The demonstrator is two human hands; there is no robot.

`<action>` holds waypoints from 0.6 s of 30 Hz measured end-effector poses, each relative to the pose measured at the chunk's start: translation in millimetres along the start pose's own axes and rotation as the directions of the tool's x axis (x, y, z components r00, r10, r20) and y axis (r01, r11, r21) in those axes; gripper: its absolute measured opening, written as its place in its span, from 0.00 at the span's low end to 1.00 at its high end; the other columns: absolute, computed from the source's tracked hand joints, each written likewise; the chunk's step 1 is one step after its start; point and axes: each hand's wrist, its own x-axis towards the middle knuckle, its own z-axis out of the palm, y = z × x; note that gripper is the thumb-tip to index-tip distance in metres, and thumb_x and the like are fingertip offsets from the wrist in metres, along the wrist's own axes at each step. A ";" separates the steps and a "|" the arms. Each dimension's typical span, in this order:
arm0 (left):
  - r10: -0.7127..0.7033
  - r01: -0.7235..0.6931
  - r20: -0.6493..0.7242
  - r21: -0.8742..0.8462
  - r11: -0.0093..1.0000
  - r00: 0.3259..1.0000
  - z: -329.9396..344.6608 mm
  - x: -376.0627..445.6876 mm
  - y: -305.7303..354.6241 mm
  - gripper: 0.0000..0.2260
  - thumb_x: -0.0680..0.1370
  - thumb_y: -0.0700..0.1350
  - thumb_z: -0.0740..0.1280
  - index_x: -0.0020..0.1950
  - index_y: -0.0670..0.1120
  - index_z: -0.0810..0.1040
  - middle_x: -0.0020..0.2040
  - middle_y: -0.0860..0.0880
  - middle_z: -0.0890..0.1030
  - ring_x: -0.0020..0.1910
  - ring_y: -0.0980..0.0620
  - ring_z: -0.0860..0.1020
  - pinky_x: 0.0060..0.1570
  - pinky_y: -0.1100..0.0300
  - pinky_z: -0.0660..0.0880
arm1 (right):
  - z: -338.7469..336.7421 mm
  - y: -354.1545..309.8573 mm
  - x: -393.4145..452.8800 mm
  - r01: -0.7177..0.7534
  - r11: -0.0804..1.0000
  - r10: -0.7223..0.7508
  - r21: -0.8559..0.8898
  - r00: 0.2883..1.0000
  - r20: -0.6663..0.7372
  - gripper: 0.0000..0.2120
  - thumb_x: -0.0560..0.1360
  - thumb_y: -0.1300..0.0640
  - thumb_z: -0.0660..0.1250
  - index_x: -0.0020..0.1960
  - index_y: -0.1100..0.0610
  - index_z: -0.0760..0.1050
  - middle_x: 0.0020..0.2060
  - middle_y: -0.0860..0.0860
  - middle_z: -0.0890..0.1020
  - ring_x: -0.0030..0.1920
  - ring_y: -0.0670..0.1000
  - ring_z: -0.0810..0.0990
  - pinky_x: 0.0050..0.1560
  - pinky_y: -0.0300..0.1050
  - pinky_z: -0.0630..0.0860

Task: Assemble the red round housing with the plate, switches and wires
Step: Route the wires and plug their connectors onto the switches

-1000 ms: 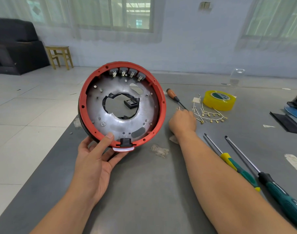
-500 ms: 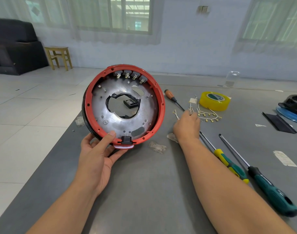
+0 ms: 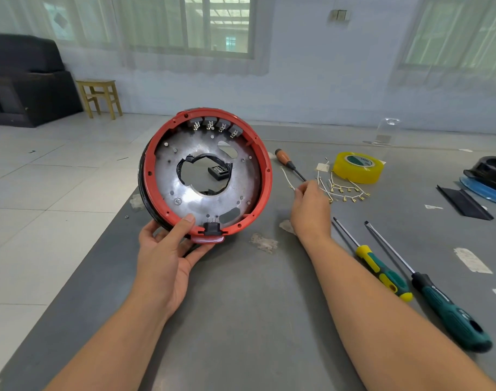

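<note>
Red housing (image 3: 207, 176) in left hand (image 3: 168, 255)

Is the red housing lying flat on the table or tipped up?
Tipped up. The red housing stands on edge, its open face toward the camera, with the left hand gripping its lower rim above the table.

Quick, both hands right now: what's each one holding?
Left hand: grips the red housing at its lower rim, tilted up.
Right hand: pinches a white wire above the table.
</note>
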 end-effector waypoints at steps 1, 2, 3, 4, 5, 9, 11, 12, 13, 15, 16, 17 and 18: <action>0.005 -0.005 -0.008 0.003 1.000 1.000 0.3 -1.1 0.0 0.27 0.78 0.35 0.74 0.73 0.46 0.68 0.71 0.32 0.75 0.55 0.33 0.86 0.47 0.39 0.85 | -2.7 -1.1 -7.3 0.010 0.996 -0.010 0.087 1.000 0.000 0.05 0.84 0.57 0.61 0.58 0.55 0.75 0.50 0.51 0.81 0.47 0.50 0.77 0.45 0.43 0.70; 0.010 -0.010 -0.015 0.002 1.000 1.000 0.8 -2.3 0.3 0.27 0.78 0.35 0.74 0.73 0.46 0.68 0.71 0.33 0.75 0.54 0.34 0.86 0.47 0.39 0.85 | -5.8 -2.4 -15.2 0.006 0.984 -0.007 0.180 1.000 0.005 0.07 0.84 0.58 0.61 0.59 0.54 0.76 0.49 0.49 0.81 0.48 0.49 0.79 0.46 0.41 0.71; 0.016 -0.016 -0.022 0.001 1.000 1.000 0.8 -4.0 0.6 0.26 0.78 0.35 0.74 0.72 0.46 0.68 0.71 0.33 0.75 0.53 0.35 0.87 0.47 0.39 0.85 | -9.3 -3.9 -23.8 -0.017 0.961 0.013 0.277 1.000 0.014 0.08 0.84 0.58 0.61 0.60 0.52 0.77 0.48 0.47 0.82 0.49 0.47 0.80 0.47 0.39 0.73; 0.022 -0.022 -0.029 0.001 1.000 0.999 0.9 -5.5 1.2 0.26 0.78 0.35 0.74 0.72 0.46 0.68 0.71 0.33 0.75 0.53 0.35 0.87 0.48 0.38 0.85 | -12.5 -5.8 -32.2 -0.057 0.927 0.050 0.371 0.998 0.030 0.09 0.84 0.58 0.61 0.59 0.51 0.78 0.47 0.45 0.82 0.48 0.44 0.81 0.47 0.37 0.74; 0.029 -0.029 -0.038 0.006 1.000 0.999 0.6 -7.5 1.6 0.26 0.78 0.35 0.74 0.72 0.46 0.67 0.71 0.34 0.75 0.54 0.36 0.87 0.49 0.38 0.84 | -15.7 -7.5 -40.7 -0.109 0.881 0.094 0.460 0.994 0.055 0.08 0.84 0.57 0.61 0.57 0.50 0.79 0.45 0.44 0.83 0.46 0.41 0.82 0.46 0.36 0.74; 0.057 -0.055 -0.075 0.025 0.998 0.996 -2.0 -16.9 4.1 0.26 0.78 0.36 0.75 0.71 0.47 0.66 0.70 0.37 0.76 0.55 0.37 0.86 0.51 0.36 0.84 | -27.6 -16.7 -70.3 -0.320 0.550 0.204 0.772 0.947 0.247 0.07 0.83 0.61 0.64 0.51 0.53 0.80 0.39 0.48 0.84 0.38 0.44 0.80 0.43 0.38 0.78; 0.068 -0.065 -0.086 0.036 0.997 0.994 -2.9 -22.6 5.0 0.26 0.79 0.37 0.75 0.71 0.47 0.65 0.69 0.40 0.75 0.56 0.38 0.86 0.52 0.36 0.84 | -34.2 -23.9 -82.1 -0.408 0.307 0.188 0.860 0.912 0.365 0.06 0.83 0.64 0.64 0.52 0.58 0.79 0.37 0.51 0.84 0.36 0.46 0.79 0.41 0.37 0.78; 0.073 -0.069 -0.086 0.044 0.997 0.994 -3.4 -25.2 5.4 0.26 0.79 0.37 0.75 0.71 0.47 0.65 0.69 0.41 0.75 0.56 0.39 0.86 0.53 0.36 0.84 | -37.7 -27.7 -86.8 -0.441 0.191 0.169 0.877 0.895 0.414 0.05 0.83 0.65 0.64 0.52 0.61 0.79 0.37 0.52 0.84 0.35 0.46 0.80 0.41 0.36 0.79; 0.077 -0.072 -0.083 0.056 0.996 0.994 -4.3 -28.0 5.4 0.26 0.79 0.37 0.74 0.71 0.47 0.65 0.69 0.41 0.75 0.57 0.39 0.86 0.54 0.36 0.84 | -41.3 -31.6 -90.7 -0.466 0.107 0.144 0.878 0.881 0.450 0.05 0.83 0.65 0.64 0.53 0.62 0.78 0.37 0.53 0.85 0.35 0.46 0.80 0.40 0.35 0.79; 0.079 -0.073 -0.064 0.086 0.994 0.995 -6.4 -33.4 5.8 0.25 0.79 0.38 0.74 0.70 0.47 0.65 0.69 0.42 0.75 0.58 0.39 0.86 0.55 0.37 0.84 | -47.4 -38.2 -95.8 -0.490 0.040 0.088 0.871 0.870 0.485 0.04 0.83 0.65 0.64 0.54 0.64 0.78 0.37 0.55 0.85 0.36 0.47 0.81 0.41 0.36 0.80; 0.076 -0.070 -0.051 0.099 0.993 0.996 -7.7 -35.6 6.2 0.25 0.79 0.38 0.74 0.70 0.48 0.65 0.69 0.42 0.76 0.58 0.38 0.86 0.55 0.37 0.83 | -49.7 -41.5 -97.6 -0.494 0.035 0.058 0.869 0.869 0.492 0.04 0.83 0.65 0.64 0.54 0.64 0.77 0.38 0.55 0.85 0.36 0.48 0.82 0.42 0.36 0.80; 0.072 -0.067 -0.041 0.111 0.991 0.997 -9.2 -37.5 6.9 0.25 0.79 0.38 0.74 0.70 0.48 0.65 0.69 0.41 0.76 0.59 0.38 0.85 0.56 0.37 0.83 | -51.5 -44.5 -99.3 -0.498 0.039 0.032 0.866 0.867 0.497 0.04 0.83 0.64 0.64 0.54 0.64 0.77 0.38 0.56 0.86 0.37 0.49 0.82 0.42 0.36 0.81; 0.070 -0.066 -0.034 0.122 0.990 0.997 -10.4 -38.8 7.7 0.25 0.79 0.38 0.74 0.71 0.48 0.65 0.69 0.41 0.77 0.59 0.39 0.85 0.56 0.36 0.83 | -52.6 -47.6 -100.9 -0.502 0.048 0.010 0.863 0.865 0.502 0.04 0.83 0.64 0.63 0.53 0.64 0.77 0.39 0.57 0.86 0.37 0.49 0.83 0.42 0.36 0.81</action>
